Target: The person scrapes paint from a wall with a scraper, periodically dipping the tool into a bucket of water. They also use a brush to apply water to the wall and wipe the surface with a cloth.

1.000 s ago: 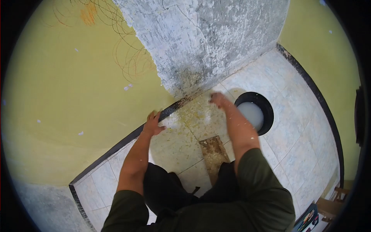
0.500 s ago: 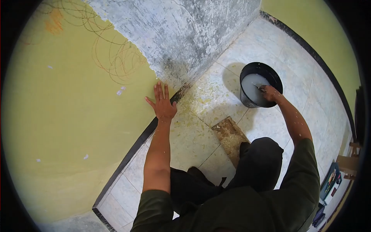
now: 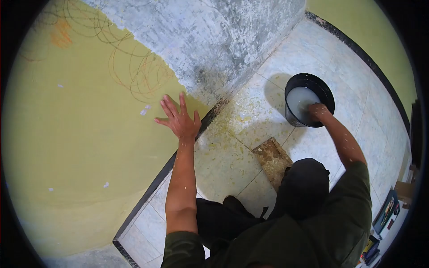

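My left hand (image 3: 179, 119) is open, its fingers spread against the yellow-green painted wall (image 3: 89, 147), just below the edge of the bare patch. That patch of grey plaster (image 3: 192, 40) shows where the paint is gone. Inside the black bucket (image 3: 292, 119), my right hand (image 3: 318, 112) has its fingers down at the cloudy whitish water (image 3: 301, 99). A small scraper-like tool showed in this hand a moment ago; the fingertips and tool are now hidden by the hand and water.
Yellow paint flakes (image 3: 237, 120) litter the pale floor tiles along the black skirting (image 3: 156, 181). A worn wooden board (image 3: 271, 157) lies before my bent knee (image 3: 306, 183). Several items, including a dark flat case (image 3: 386, 212), stand at the far right.
My left hand has shifted slightly left and turned, its fingers spreading wider. My right hand has dipped lower into the bucket, and the tool has gone out of sight.
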The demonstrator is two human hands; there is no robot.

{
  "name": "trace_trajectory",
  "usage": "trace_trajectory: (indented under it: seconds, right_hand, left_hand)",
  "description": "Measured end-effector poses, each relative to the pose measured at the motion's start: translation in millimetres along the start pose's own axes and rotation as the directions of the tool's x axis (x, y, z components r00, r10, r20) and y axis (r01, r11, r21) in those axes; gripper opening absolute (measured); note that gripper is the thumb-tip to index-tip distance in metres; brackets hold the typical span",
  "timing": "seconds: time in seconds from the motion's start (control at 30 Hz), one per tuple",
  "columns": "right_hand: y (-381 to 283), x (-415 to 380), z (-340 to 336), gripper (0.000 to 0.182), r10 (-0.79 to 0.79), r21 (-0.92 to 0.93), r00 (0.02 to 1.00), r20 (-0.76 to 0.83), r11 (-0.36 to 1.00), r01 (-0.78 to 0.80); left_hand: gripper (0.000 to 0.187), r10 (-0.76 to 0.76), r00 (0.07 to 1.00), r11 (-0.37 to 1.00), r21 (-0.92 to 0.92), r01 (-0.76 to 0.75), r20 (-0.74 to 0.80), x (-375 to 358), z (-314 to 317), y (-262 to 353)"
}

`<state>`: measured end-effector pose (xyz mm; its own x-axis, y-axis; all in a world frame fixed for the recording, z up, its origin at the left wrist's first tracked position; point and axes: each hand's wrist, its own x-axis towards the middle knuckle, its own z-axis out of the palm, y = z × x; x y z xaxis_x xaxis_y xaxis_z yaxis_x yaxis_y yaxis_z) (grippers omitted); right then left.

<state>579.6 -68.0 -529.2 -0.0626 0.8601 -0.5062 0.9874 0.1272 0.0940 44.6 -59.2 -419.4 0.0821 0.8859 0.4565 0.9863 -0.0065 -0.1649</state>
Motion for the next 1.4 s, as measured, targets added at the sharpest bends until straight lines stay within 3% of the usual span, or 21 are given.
trace_trajectory:
  seconds: [0.07, 0.17, 0.2, 0.27, 0.37, 0.47, 0.5, 0.57, 0.63, 0.67, 0.73, 0.77, 0.83, 0.9, 1.0, 1.03, 1.1, 1.17, 1.23, 1.3, 1.4]
  right_hand:
    - [3.3, -29.6, -27.1, 0.040, 0.048, -0.107, 0.995, 0.083, 0.993, -0.039]
    - [29.4, -68.0, -67.8, 0.043, -0.143, -0.066, 0.986, -0.087, 0.988, 0.138]
    - [17.0, -93.2, -108.4, 0.045, 0.042, 0.150, 0.991, 0.128, 0.987, -0.061]
    - [18.2, -99.2, -136.5, 0.046, 0.186, 0.282, 0.915, 0.358, 0.913, -0.296]
    - [34.8, -81.3, -134.9, 0.046, 0.132, 0.350, 0.878, 0.459, 0.882, -0.316]
    - [16.9, -88.4, -151.9, 0.036, 0.164, -0.149, 0.872, 0.461, 0.983, -0.107]
    - [11.9, -82.5, -166.5, 0.036, 0.165, -0.174, 0.875, 0.455, 0.980, -0.094]
    - [-5.1, -63.2, -189.5, 0.038, -0.095, -0.504, 0.976, 0.194, 0.844, 0.182]
    - [-84.0, -94.4, -256.3, 0.044, -0.159, -0.142, 0.978, -0.136, 0.980, 0.140]
    - [-95.6, -86.4, -262.5, 0.050, -0.397, -0.013, 0.843, -0.363, 0.907, 0.421]
    - [-154.4, -79.8, -277.7, 0.050, -0.544, 0.117, 0.690, -0.478, 0.739, 0.664]
    - [-175.6, -59.6, -272.6, 0.052, -0.621, 0.029, 0.584, -0.523, 0.672, 0.740]
    - [-210.5, -23.1, -250.4, 0.058, -0.672, -0.110, 0.448, -0.589, 0.617, 0.780]
    - [-230.6, 19.4, -219.2, 0.058, -0.674, -0.196, 0.456, -0.581, 0.660, 0.725]
    - [-285.7, 81.0, -116.5, 0.056, -0.117, 0.253, 0.414, -0.903, 0.634, 0.731]
    - [-309.3, 79.3, -80.2, 0.055, 0.084, 0.373, 0.401, -0.912, 0.571, 0.731]
    - [-357.4, 79.8, -23.7, 0.053, 0.288, 0.501, 0.414, -0.863, 0.396, 0.770]
    - [-393.4, 84.4, 18.2, 0.051, 0.269, 0.514, 0.442, -0.856, 0.350, 0.783]
    - [-404.3, 86.2, 17.0, 0.051, 0.274, 0.569, 0.501, -0.821, 0.323, 0.756]
    - [-407.0, 85.6, 13.1, 0.052, 0.267, 0.624, 0.564, -0.781, 0.299, 0.722]
    - [-399.2, 100.5, -8.6, 0.054, 0.252, 0.627, 0.575, -0.779, 0.344, 0.699]
  left_hand:
    - [0.097, -0.107, 0.968, 0.989, -0.121, 0.081, -0.228, 20.4, -5.1, 0.2]
    - [0.100, -0.232, 0.941, 0.968, -0.156, 0.198, -0.247, 37.2, -5.6, -2.6]
    - [0.100, -0.254, 0.936, 0.961, -0.170, 0.216, -0.245, 38.5, -0.7, -5.1]
    - [0.100, -0.211, 0.938, 0.976, -0.114, 0.186, -0.275, 37.1, 11.0, -10.2]
    - [0.097, -0.255, 0.942, 0.963, -0.147, 0.227, -0.216, 38.4, 10.0, -8.5]
    - [0.094, -0.279, 0.937, 0.953, -0.181, 0.244, -0.209, 38.1, 8.6, -5.7]
    - [0.094, -0.307, 0.929, 0.945, -0.183, 0.271, -0.207, 39.0, 7.9, -5.9]
    - [0.094, -0.262, 0.943, 0.960, -0.153, 0.233, -0.203, 36.4, 5.8, -8.4]
    - [0.094, -0.258, 0.945, 0.963, -0.135, 0.234, -0.203, 34.9, 6.4, -11.5]
    - [0.093, -0.245, 0.945, 0.967, -0.129, 0.221, -0.218, 35.6, 6.1, -9.5]
    - [0.093, -0.231, 0.938, 0.970, -0.136, 0.202, -0.256, 36.5, 10.5, -9.6]
    - [0.092, -0.234, 0.927, 0.969, -0.146, 0.198, -0.293, 36.3, 13.9, -10.2]
    - [0.092, -0.212, 0.927, 0.973, -0.155, 0.171, -0.310, 37.5, 17.3, -11.4]
    - [0.092, -0.223, 0.921, 0.971, -0.154, 0.182, -0.320, 33.7, 19.5, -13.1]
    - [0.095, -0.239, 0.922, 0.970, -0.043, 0.237, -0.306, 33.0, 19.5, -15.8]
    - [0.100, -0.253, 0.940, 0.967, -0.032, 0.253, -0.229, 29.3, 14.5, -15.8]
    - [0.105, -0.261, 0.952, 0.965, -0.003, 0.264, -0.159, 27.7, 6.0, -18.8]
    - [0.119, -0.309, 0.949, 0.951, 0.014, 0.308, 0.061, 29.8, 2.1, -20.0]
    - [0.131, -0.288, 0.957, 0.956, 0.063, 0.285, 0.044, 33.2, 16.5, -19.7]
    - [0.138, -0.281, 0.941, 0.955, 0.040, 0.293, -0.187, 31.4, 28.2, -19.3]
    - [0.145, -0.253, 0.941, 0.957, 0.084, 0.278, -0.225, 31.4, 34.5, -23.1]
